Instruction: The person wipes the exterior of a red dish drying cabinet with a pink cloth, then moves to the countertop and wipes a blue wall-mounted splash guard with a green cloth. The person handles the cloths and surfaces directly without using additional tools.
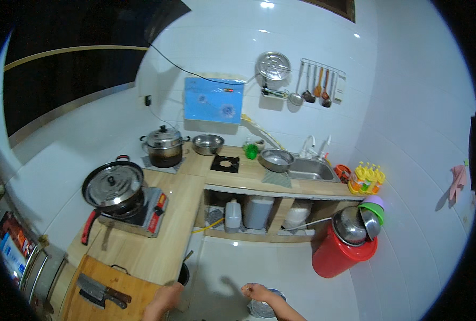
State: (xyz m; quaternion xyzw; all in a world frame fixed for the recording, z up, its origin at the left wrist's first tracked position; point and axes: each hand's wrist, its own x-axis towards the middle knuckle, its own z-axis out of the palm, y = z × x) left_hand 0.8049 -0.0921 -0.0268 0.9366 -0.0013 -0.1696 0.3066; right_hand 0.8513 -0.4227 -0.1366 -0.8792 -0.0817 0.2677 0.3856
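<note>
My left hand (165,299) is blurred, its fingers curled, beside the right edge of a wooden cutting board (135,281). Whether it holds anything cannot be made out. Two knives with dark handles lie on that board: a broad cleaver (95,287) and a second knife (95,299) partly under it. Over the floor, my right hand (257,292) has bent fingers, with a pale patch at the fingertips too small to identify. Behind and below my right forearm stands a round clear or metal container (262,309), partly covered by the arm.
A lidded wok (113,184) sits on a portable gas stove (141,216), its red handle reaching toward the board. Farther back are a steamer pot (164,148), steel bowls (277,159) and a sink (312,168). A red bucket (334,257) bearing basins stands right; a dark bin (184,275) stands beside the counter.
</note>
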